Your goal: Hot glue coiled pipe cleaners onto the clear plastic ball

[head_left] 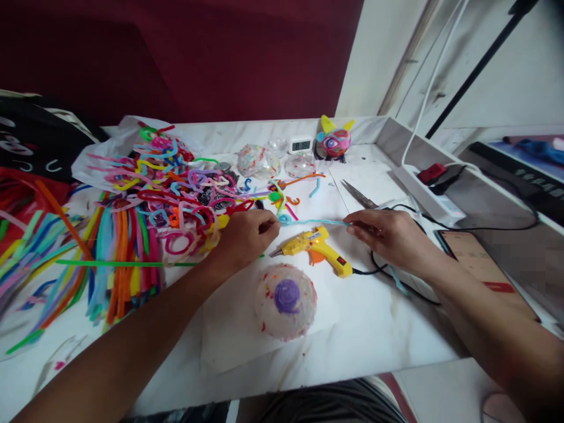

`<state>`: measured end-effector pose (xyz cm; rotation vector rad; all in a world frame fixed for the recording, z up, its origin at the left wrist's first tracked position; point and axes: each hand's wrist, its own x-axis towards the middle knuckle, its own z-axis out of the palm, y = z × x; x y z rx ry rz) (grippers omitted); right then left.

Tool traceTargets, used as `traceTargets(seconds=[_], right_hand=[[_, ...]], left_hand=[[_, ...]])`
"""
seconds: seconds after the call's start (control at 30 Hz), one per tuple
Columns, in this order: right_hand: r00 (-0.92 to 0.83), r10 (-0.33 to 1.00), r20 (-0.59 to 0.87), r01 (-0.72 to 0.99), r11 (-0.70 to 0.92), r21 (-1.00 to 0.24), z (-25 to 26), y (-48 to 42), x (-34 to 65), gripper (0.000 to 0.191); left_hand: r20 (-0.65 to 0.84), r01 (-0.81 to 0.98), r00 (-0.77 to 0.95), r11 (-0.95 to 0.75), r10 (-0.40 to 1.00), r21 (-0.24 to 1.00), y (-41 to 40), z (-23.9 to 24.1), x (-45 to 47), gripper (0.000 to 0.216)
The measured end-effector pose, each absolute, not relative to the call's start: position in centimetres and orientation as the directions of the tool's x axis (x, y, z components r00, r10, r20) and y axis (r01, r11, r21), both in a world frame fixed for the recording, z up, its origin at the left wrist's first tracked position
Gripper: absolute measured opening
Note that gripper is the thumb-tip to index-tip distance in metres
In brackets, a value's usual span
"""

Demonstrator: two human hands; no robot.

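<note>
Left hand: The left hand (247, 236) is closing its fingers around one end of the light-blue pipe cleaner (315, 222), knuckles facing up, at the edge of the coloured pile.
Right hand: The right hand (388, 236) is pinching the other end of the same strand between thumb and fingertips, with the palm turned down over the tabletop (388, 329).
Light-blue pipe cleaner: It is running nearly level and taut between the two hands, just above the glue gun and well apart from the dome.
Glue gun: A yellow glue gun (316, 248) is lying on its side below the strand, with its nozzle pointing towards the left hand and its black cord trailing off under the right wrist.
Dome: A speckled half-sphere (285, 301) with a purple spiral on top is sitting nearest the person, in front of the glue gun.
Curled pile: Bent pipe cleaners (176, 188) in many colours are lying heaped just beyond the left hand.
Straight bundle: Straight pipe cleaners (118, 252) are lying side by side at the left, with one green strand (123, 263) crossing them.
Scissors: A pair of scissors (359, 195) is resting just behind the right hand.
Back edge: Two clear speckled domes (258, 160), a small digital clock (301, 144) and a decorated ball with yellow ears (335, 141) are standing along the far side.
Power strip: A white power strip (429, 197) is lying at the right edge, carrying a red plug.
</note>
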<state>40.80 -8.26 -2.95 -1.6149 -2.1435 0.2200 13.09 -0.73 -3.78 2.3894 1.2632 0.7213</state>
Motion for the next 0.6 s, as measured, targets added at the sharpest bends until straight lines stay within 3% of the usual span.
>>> traceTargets(seconds=[0.2, 0.4, 0.6], right_hand=[[-0.254, 0.921, 0.294, 0.911, 0.330, -0.247, -2.7, -7.7, 40.4, 0.027], [-0.271, 0.913, 0.305, 0.932, 0.328, -0.153, -0.9, -4.8, 40.7, 0.028], [-0.396, 0.859, 0.326, 0.896, 0.438, -0.066, 2.7, -1.3, 40.7, 0.030]], left_hand=[[0.210, 0.744, 0.414, -0.462, 0.886, 0.483, 0.1, -4.2, 13.9, 0.018], [0.138, 0.780, 0.408, -0.423, 0.902, 0.461, 1.6, -4.1, 14.9, 0.029], [0.112, 0.775, 0.423, -0.423, 0.899, 0.469, 1.2, -4.0, 14.4, 0.030]])
